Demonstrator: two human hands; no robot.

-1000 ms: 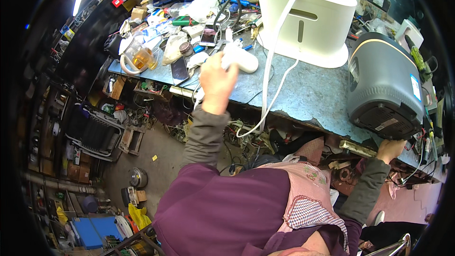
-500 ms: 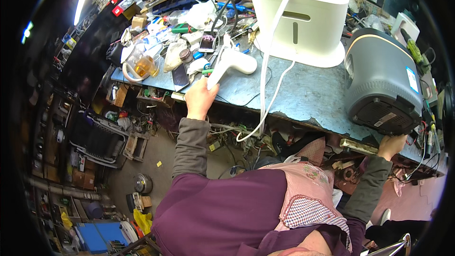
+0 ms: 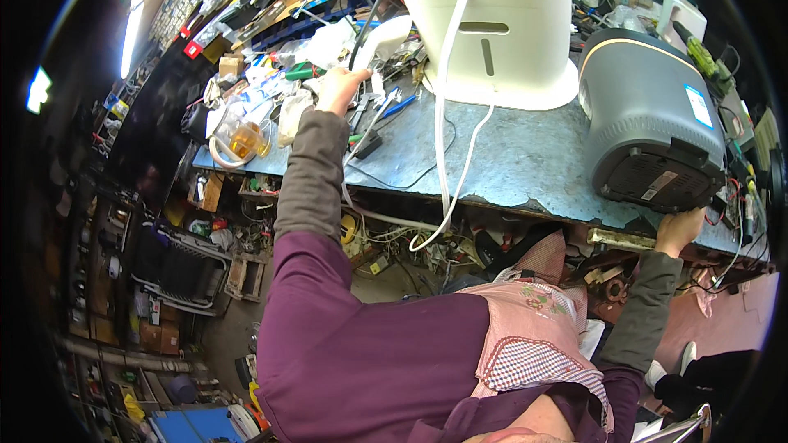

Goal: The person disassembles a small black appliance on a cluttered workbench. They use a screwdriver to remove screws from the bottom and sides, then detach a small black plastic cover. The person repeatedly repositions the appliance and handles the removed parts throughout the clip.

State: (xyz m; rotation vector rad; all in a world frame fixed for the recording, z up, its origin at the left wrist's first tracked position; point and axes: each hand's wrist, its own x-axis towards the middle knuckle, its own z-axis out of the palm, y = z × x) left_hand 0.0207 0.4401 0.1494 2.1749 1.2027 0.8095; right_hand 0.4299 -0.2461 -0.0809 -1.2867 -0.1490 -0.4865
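My left hand [image 3: 341, 90] is stretched over the bench's cluttered far left, closed around the handle of a white handheld device [image 3: 386, 39] with a curved, rounded head like a hair dryer's. My right hand [image 3: 680, 231] is at the bench's front edge, against the lower end of a dark grey rounded appliance [image 3: 652, 119]; its fingers are mostly hidden. That appliance lies tipped with its vented black base towards me. Between my hands stands a large white oval housing [image 3: 525, 41] with two slots. A white cord [image 3: 442, 131] hangs down its front.
The worn blue bench top [image 3: 517, 160] carries a heap of tools, cables and small parts at the left. A glass jug with amber liquid [image 3: 246, 141] stands near its left corner. A green-handled tool [image 3: 698, 57] lies beyond the grey appliance. Shelves and boxes fill the left side.
My left hand has carried the white handheld device from the bench's front edge to the far side, above the clutter. My right hand has stayed by the grey appliance.
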